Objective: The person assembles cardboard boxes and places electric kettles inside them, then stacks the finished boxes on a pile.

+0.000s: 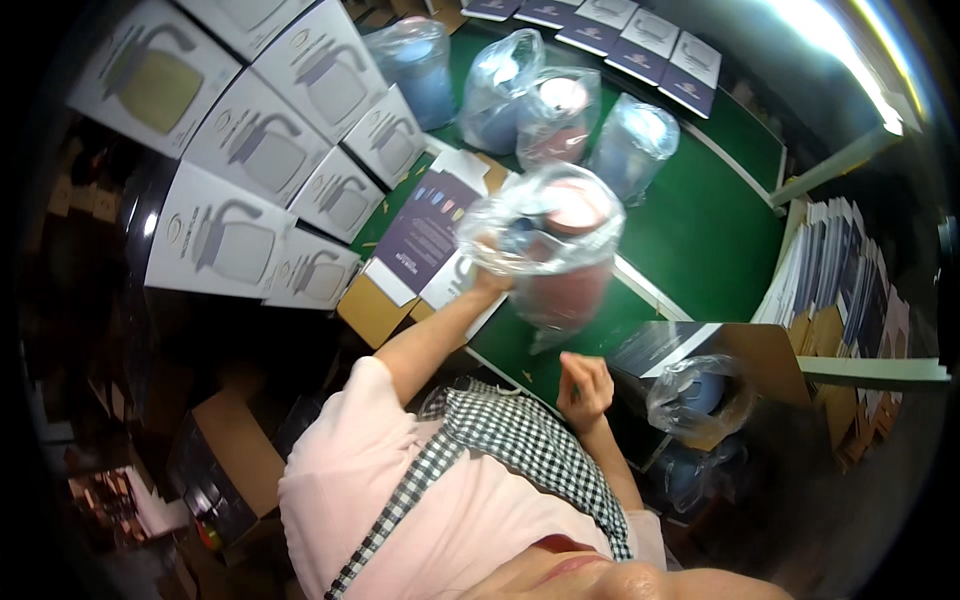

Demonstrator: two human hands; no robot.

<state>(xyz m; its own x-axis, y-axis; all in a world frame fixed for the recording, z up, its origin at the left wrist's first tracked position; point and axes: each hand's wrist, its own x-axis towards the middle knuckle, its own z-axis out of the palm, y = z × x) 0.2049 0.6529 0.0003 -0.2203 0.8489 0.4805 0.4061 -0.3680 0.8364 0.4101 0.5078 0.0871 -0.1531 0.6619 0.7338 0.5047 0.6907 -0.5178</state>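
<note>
My left hand (490,268) is closed at the handle side of a pink lidded jug (565,300) wrapped in a clear plastic bag. The jug is held up over the green table, and the bag partly hides my fingers. Just below it, close to my apron, my right hand (585,390) is curled closed, apart from the jug, with nothing visible in it. Beside my left forearm lies an open carton (372,312) with a purple-and-white printed flap (425,235).
White printed boxes (250,150) are stacked at the left. Several bagged jugs (632,145) stand on the green table (735,215), with purple-and-white booklets (690,75) behind. At right are an open carton (765,350), a bagged blue jug (702,392) and stacked flat cartons (835,270).
</note>
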